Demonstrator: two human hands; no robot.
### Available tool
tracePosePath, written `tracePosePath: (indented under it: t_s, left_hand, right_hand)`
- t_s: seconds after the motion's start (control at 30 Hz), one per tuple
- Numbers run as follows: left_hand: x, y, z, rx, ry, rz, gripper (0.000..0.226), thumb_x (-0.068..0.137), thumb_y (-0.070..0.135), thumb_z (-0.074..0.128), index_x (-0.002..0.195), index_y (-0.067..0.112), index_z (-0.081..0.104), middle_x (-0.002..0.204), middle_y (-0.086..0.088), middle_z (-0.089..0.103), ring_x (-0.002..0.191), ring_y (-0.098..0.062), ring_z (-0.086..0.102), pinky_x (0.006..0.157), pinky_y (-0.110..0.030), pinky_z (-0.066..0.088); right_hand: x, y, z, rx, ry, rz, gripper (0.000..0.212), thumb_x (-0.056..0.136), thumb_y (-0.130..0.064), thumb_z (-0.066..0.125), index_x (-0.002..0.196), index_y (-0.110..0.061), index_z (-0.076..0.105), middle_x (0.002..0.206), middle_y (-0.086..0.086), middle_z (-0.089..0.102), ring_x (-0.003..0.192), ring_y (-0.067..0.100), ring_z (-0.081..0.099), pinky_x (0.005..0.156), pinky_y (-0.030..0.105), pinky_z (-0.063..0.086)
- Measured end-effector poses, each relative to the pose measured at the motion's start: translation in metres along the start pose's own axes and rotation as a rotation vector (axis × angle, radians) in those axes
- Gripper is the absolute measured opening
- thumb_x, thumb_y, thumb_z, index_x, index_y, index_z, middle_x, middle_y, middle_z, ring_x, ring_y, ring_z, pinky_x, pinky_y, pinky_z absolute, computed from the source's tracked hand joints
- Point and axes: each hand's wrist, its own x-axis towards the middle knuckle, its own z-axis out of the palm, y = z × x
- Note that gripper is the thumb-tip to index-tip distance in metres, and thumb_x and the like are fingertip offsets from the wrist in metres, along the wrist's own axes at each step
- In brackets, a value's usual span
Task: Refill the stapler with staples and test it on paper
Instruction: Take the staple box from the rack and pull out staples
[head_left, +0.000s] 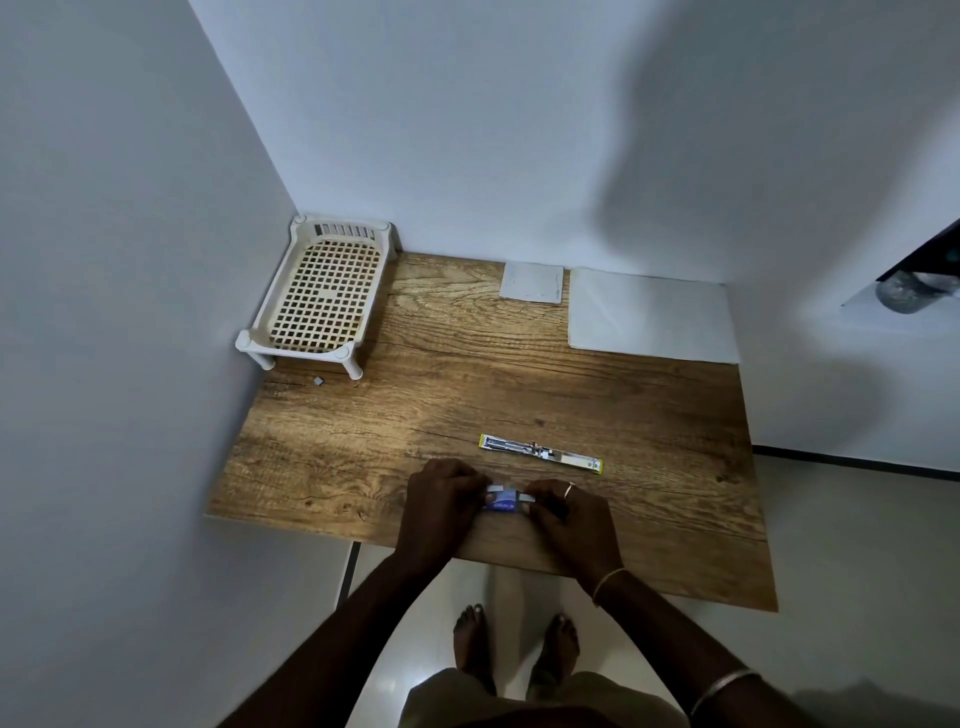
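From the head camera, a wooden table (363, 436) fills the corner of a room with pale walls, seen from above by a standing person whose bare feet show on the tiled floor below the near edge. Both hands meet at the near middle of the table around a small blue staple box (502, 502): the left hand (441, 499) curls its fingers over the box's left end and the right hand (566, 512), wearing a ring, closes on its right end, so the box is pinched between them with pale flaps sticking out at either side. Whether the box rests on the wood or is lifted slightly, I cannot tell. Just beyond the hands, and apart from them, the stapler (540, 453) lies flat and swung fully open, its metal channel facing up and yellow showing at both tips, angled slightly across the table. At the far right edge lies a large white paper (649, 317), with a smaller white square sheet (531, 282) just beside it to the left. In the far left corner stands a cream plastic rack (317, 296) on short legs, and a tiny grey scrap (318, 381) lies on the wood near its front leg.
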Motion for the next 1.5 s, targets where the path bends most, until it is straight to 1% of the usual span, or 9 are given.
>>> tracePosePath:
  t_s: [0.17,0.23,0.37,0.53,0.73,0.87,1.0,1.23,1.5]
  left_hand:
    - [-0.005,0.000,0.002,-0.070,-0.025,-0.041,0.019,0.083,0.027,0.077,0.102,0.023,0.079,0.099,0.006,0.071,0.094,-0.014,0.061,0.075,-0.026,0.043]
    - [-0.006,0.002,0.002,-0.098,-0.044,-0.058,0.021,0.086,0.027,0.075,0.105,0.021,0.078,0.102,0.005,0.070,0.095,-0.012,0.061,0.075,-0.026,0.046]
    - [-0.005,0.003,0.000,-0.125,-0.062,-0.058,0.022,0.087,0.027,0.074,0.108,0.020,0.078,0.106,0.006,0.069,0.095,-0.010,0.064,0.076,-0.026,0.049]
    - [-0.004,0.002,0.000,-0.123,-0.068,-0.054,0.022,0.087,0.024,0.073,0.108,0.020,0.078,0.106,0.006,0.070,0.094,-0.010,0.065,0.076,-0.021,0.046]
    - [-0.003,0.001,0.001,-0.113,-0.070,-0.050,0.021,0.087,0.025,0.074,0.107,0.022,0.078,0.104,0.007,0.070,0.091,-0.008,0.065,0.073,-0.016,0.040]
    - [-0.003,0.000,0.002,-0.116,-0.068,-0.051,0.022,0.087,0.027,0.074,0.108,0.021,0.078,0.104,0.007,0.070,0.091,-0.008,0.064,0.073,-0.016,0.039]
    - [-0.003,0.000,0.002,-0.117,-0.065,-0.046,0.022,0.087,0.027,0.074,0.107,0.021,0.078,0.104,0.006,0.070,0.091,-0.009,0.064,0.072,-0.017,0.040]
    - [-0.003,0.000,0.002,-0.137,-0.044,-0.046,0.020,0.085,0.025,0.076,0.104,0.020,0.079,0.100,0.006,0.071,0.087,-0.008,0.065,0.070,-0.016,0.038]
    - [-0.004,-0.002,0.001,-0.140,-0.053,-0.023,0.020,0.082,0.019,0.077,0.102,0.018,0.080,0.098,0.003,0.071,0.087,-0.012,0.067,0.073,-0.017,0.040]
  right_hand:
    - [0.002,-0.001,-0.002,-0.177,0.000,-0.082,0.024,0.080,-0.017,0.081,0.104,-0.022,0.079,0.097,-0.003,0.078,0.089,0.012,0.071,0.085,0.030,0.054]
    - [0.002,-0.003,-0.001,-0.182,-0.007,-0.077,0.024,0.078,-0.017,0.082,0.102,-0.021,0.079,0.095,-0.003,0.078,0.088,0.013,0.071,0.084,0.031,0.054]
    - [0.003,-0.003,-0.002,-0.151,0.000,-0.094,0.018,0.073,-0.015,0.087,0.088,-0.020,0.079,0.087,-0.005,0.077,0.082,0.009,0.070,0.080,0.026,0.054]
    - [0.003,-0.002,-0.001,-0.099,0.031,-0.118,0.017,0.069,-0.009,0.088,0.079,-0.019,0.079,0.081,-0.009,0.072,0.084,-0.003,0.060,0.076,0.000,0.039]
    - [0.002,0.002,0.003,-0.077,0.033,-0.090,0.021,0.070,-0.003,0.085,0.083,-0.020,0.080,0.084,-0.008,0.076,0.087,-0.006,0.061,0.079,-0.003,0.037]
    - [0.000,0.005,0.006,0.009,0.078,0.035,0.028,0.072,-0.006,0.084,0.086,-0.030,0.078,0.085,-0.017,0.075,0.085,-0.011,0.066,0.081,0.011,0.050]
    - [-0.001,0.003,0.007,0.140,0.108,0.138,0.030,0.072,-0.006,0.085,0.085,-0.032,0.078,0.087,-0.013,0.077,0.087,0.001,0.071,0.086,0.029,0.057]
    - [0.000,0.000,0.005,0.011,0.051,0.005,0.018,0.075,-0.017,0.085,0.088,-0.029,0.079,0.084,-0.019,0.075,0.083,-0.005,0.069,0.081,0.022,0.056]
    - [-0.007,-0.002,0.001,-0.185,0.050,-0.167,0.037,0.083,-0.021,0.080,0.120,-0.021,0.074,0.111,0.001,0.077,0.102,0.019,0.073,0.088,0.035,0.058]
